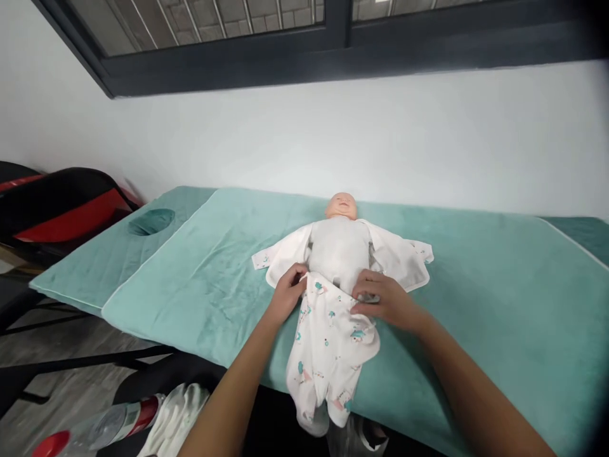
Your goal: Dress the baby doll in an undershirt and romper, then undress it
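Observation:
A baby doll (339, 247) lies on its back, its head toward the wall and its white cloth body bare at the chest. A white baby romper (328, 324) with small teal and pink prints is spread open beneath and over it. Its sleeves stretch out to both sides, while the front panel and footed legs cover the lower part. My left hand (291, 292) pinches the panel's upper corner beside the doll's waist. On the other side, my right hand (378, 297) has its fingers curled at the panel's edge; the fingertips are partly hidden.
The doll rests on a padded bed with a teal cover (200, 279), which has a face hole at its left end. Behind it are a white wall (333, 146) and a dark window frame. Black-and-red chairs (76, 209), a plastic bottle (109, 425) and white cloth (176, 419) are at left.

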Tool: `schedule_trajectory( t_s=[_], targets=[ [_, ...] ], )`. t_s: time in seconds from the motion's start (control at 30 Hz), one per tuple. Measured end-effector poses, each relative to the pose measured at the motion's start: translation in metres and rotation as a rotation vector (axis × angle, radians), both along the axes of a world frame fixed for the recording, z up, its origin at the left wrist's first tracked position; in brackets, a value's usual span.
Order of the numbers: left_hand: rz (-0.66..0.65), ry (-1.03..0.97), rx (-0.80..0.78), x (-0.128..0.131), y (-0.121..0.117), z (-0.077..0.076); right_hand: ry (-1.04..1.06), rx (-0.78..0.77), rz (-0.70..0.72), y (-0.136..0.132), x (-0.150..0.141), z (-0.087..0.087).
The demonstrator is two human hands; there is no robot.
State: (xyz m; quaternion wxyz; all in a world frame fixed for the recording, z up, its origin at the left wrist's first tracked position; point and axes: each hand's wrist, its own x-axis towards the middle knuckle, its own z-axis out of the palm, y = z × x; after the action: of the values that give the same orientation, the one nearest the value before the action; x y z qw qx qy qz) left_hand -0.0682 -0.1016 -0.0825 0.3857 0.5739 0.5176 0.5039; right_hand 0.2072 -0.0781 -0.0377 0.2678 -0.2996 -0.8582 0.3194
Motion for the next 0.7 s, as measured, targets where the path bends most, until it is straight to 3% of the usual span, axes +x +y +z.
schedule_trajectory(
  t_s=[0.1,0.3,0.47,0.6,0.7],
  targets=[
    [-0.109,-0.11,0.071,-0.005,0.001,0.004,0.037,0.035,-0.037,-0.018,0.002,-0.012],
    [-0.172,-0.219,0.04,-0.005,-0.003,0.008,0.111,0.276,-0.362,-0.033,0.007,-0.04],
    [-0.144,-0.289,0.007,-0.004,-0.006,0.007,0.163,0.291,-0.545,-0.007,0.0,-0.034],
    [-0.048,-0.341,-0.034,-0.004,-0.005,-0.002,0.239,0.151,-0.699,0.026,-0.008,-0.019],
    [0.05,-0.323,-0.073,-0.003,-0.003,-0.009,0.305,0.069,-0.714,0.045,-0.018,-0.016]
  ],
)
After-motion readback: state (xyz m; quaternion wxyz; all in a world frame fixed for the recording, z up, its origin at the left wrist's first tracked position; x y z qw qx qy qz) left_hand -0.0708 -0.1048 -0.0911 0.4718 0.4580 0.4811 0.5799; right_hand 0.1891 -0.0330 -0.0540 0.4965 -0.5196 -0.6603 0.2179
